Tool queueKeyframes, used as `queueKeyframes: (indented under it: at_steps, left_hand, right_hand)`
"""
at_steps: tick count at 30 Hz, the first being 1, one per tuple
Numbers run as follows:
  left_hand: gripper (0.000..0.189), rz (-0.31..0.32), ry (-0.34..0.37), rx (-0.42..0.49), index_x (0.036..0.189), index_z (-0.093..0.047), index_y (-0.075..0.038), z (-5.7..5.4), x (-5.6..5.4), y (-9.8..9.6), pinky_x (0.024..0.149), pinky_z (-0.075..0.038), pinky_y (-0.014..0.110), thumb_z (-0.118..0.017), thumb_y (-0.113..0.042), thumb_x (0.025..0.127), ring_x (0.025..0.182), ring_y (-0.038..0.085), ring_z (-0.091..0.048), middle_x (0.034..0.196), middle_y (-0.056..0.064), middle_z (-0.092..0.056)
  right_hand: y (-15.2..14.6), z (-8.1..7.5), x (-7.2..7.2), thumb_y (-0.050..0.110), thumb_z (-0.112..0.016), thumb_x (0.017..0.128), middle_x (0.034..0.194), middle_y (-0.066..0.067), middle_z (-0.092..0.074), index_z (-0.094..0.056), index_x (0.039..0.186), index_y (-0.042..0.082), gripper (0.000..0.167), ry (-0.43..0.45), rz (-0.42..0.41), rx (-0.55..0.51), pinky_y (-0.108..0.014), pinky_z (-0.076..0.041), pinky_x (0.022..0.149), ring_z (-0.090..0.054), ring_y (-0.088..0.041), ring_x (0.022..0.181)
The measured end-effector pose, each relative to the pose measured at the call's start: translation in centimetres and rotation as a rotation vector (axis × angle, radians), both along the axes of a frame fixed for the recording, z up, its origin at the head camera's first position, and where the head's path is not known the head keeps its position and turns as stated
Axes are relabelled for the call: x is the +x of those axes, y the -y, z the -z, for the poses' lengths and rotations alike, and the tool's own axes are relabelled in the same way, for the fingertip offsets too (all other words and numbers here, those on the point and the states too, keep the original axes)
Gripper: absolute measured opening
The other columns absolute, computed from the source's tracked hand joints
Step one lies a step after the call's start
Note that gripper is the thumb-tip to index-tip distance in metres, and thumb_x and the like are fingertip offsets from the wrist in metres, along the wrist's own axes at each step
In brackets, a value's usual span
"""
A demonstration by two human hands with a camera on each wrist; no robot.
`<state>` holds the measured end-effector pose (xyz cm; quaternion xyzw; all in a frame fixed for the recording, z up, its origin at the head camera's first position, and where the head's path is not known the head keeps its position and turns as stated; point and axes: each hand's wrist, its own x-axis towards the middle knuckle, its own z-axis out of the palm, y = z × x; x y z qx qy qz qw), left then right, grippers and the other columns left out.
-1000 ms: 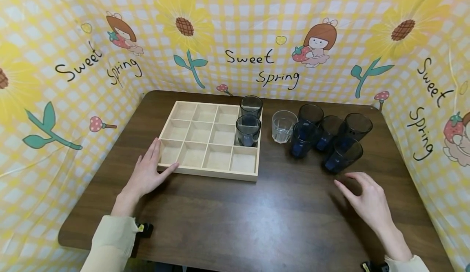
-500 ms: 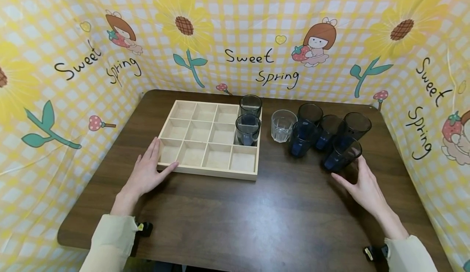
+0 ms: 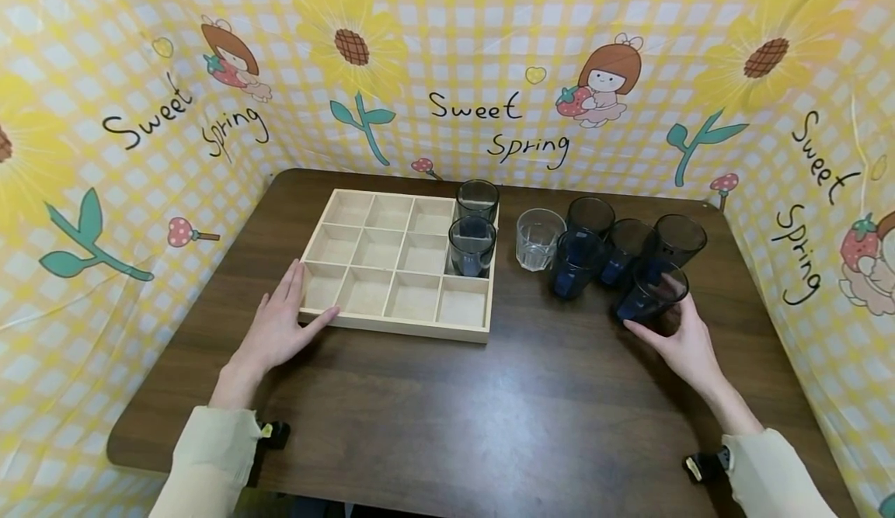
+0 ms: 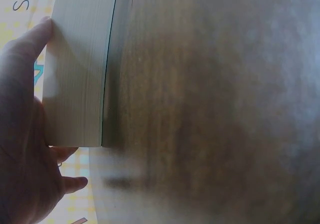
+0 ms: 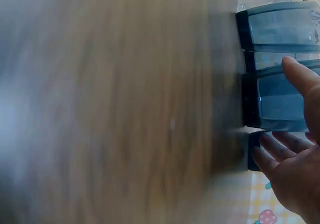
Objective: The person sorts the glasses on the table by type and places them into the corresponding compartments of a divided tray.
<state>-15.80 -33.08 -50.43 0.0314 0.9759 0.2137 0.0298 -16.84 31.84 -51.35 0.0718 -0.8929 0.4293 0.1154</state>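
Note:
A pale wooden tray (image 3: 398,328) with square compartments lies on the table. My left hand (image 3: 276,335) rests at its near left corner, fingers along the left side and thumb on the front edge. Two dark tumblers stand in its right column: one in the back compartment (image 3: 478,199), another in the middle one (image 3: 471,250). My right hand (image 3: 688,347) grips the nearest dark blue tumbler (image 3: 639,297), thumb on its near side and fingers around the right side. In the right wrist view, the thumb crosses this tumbler (image 5: 280,101); the fingers are partly behind it.
Several dark tumblers (image 3: 576,265) stand close together beside the gripped one. A clear faceted glass (image 3: 538,246) stands between them and the tray. The brown table (image 3: 447,425) has rounded corners, and a checked yellow cloth (image 3: 461,36) hangs behind it.
My right hand has moved forward from just short of the nearest dark tumbler, and its thumb and fingers have come around it. The left hand stays on the tray.

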Motion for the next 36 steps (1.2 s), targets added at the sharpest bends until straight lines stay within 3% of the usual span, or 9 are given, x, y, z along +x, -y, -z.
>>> queueKeyframes:
  at_steps: [2, 6, 9, 13, 16, 20, 25, 36]
  left_hand:
    - [0.115, 0.000, 0.000, -0.001, 0.175, 0.010, -0.003, 0.0, 0.0, 0.0, 0.127, -0.015, 0.085, -0.056, -0.068, 0.107, 0.167, 0.057, -0.017, 0.186, 0.022, 0.006]
    - [0.116, 0.001, -0.002, -0.005, 0.175, 0.010, -0.003, 0.0, -0.1, 0.0, 0.127, -0.015, 0.085, -0.056, -0.069, 0.107, 0.167, 0.057, -0.017, 0.186, 0.022, 0.006]
    - [0.115, 0.000, -0.002, -0.007, 0.175, 0.010, -0.003, 0.1, -0.1, 0.1, 0.127, -0.015, 0.085, -0.056, -0.069, 0.107, 0.167, 0.057, -0.018, 0.186, 0.022, 0.006]
    - [0.115, -0.002, -0.008, -0.016, 0.175, 0.009, -0.003, 0.1, 0.0, 0.1, 0.127, -0.014, 0.085, -0.056, -0.069, 0.107, 0.168, 0.055, -0.015, 0.186, 0.023, 0.005]
    - [0.114, 0.001, -0.019, -0.026, 0.175, 0.007, -0.002, 0.0, 0.1, 0.1, 0.129, -0.010, 0.084, -0.057, -0.068, 0.107, 0.171, 0.050, -0.008, 0.185, 0.024, 0.003]
    - [0.113, 0.011, -0.036, -0.037, 0.175, 0.004, -0.002, -0.1, 0.2, 0.1, 0.132, -0.004, 0.080, -0.056, -0.068, 0.107, 0.173, 0.045, 0.001, 0.185, 0.023, 0.004]
    - [0.113, 0.020, -0.048, -0.062, 0.175, 0.003, 0.000, -0.2, 0.1, 0.0, 0.135, -0.002, 0.075, -0.055, -0.069, 0.107, 0.173, 0.045, 0.002, 0.185, 0.025, 0.003]
    - [0.114, 0.022, -0.049, -0.073, 0.175, 0.003, 0.002, -0.3, 0.0, -0.1, 0.135, -0.005, 0.076, -0.055, -0.069, 0.107, 0.173, 0.047, -0.001, 0.184, 0.027, 0.002]
  right_hand:
    - [0.3, 0.1, -0.2, 0.004, -0.090, 0.089, 0.159, -0.032, -0.055, -0.033, 0.172, 0.012, 0.101, 0.010, 0.002, -0.059, 0.007, -0.037, 0.097, -0.047, 0.025, 0.120]
    - [0.9, 0.2, -0.6, -0.003, -0.089, 0.088, 0.158, -0.033, -0.057, -0.030, 0.173, 0.012, 0.105, 0.019, 0.012, -0.161, 0.004, -0.041, 0.096, -0.050, 0.027, 0.119]
    - [1.3, 0.4, -0.7, -0.006, -0.088, 0.086, 0.150, -0.014, -0.068, -0.033, 0.172, 0.008, 0.102, 0.014, 0.035, -0.203, 0.002, -0.045, 0.092, -0.057, 0.023, 0.114]
    - [1.6, 0.5, -0.8, -0.010, -0.088, 0.084, 0.134, 0.021, -0.065, -0.045, 0.164, 0.004, 0.093, -0.003, 0.059, -0.248, 0.001, -0.048, 0.089, -0.063, 0.018, 0.107]
    - [1.8, 0.4, -0.6, -0.011, -0.089, 0.082, 0.128, 0.028, -0.066, -0.050, 0.159, 0.002, 0.087, -0.009, 0.072, -0.279, 0.000, -0.049, 0.090, -0.065, 0.017, 0.107]
    - [2.3, 0.1, 0.1, -0.011, -0.089, 0.082, 0.126, 0.032, -0.067, -0.051, 0.158, 0.003, 0.086, 0.001, 0.071, -0.296, -0.001, -0.050, 0.090, -0.066, 0.016, 0.106]
    - [3.6, -0.9, 1.2, -0.012, -0.088, 0.083, 0.125, 0.031, -0.066, -0.052, 0.157, 0.002, 0.084, -0.006, 0.042, -0.318, -0.002, -0.052, 0.089, -0.069, 0.014, 0.104]
    - [7.2, -2.7, 2.6, -0.016, -0.087, 0.082, 0.130, 0.022, -0.071, -0.052, 0.157, 0.002, 0.085, 0.003, -0.118, -0.379, -0.008, -0.058, 0.092, -0.073, 0.006, 0.110]
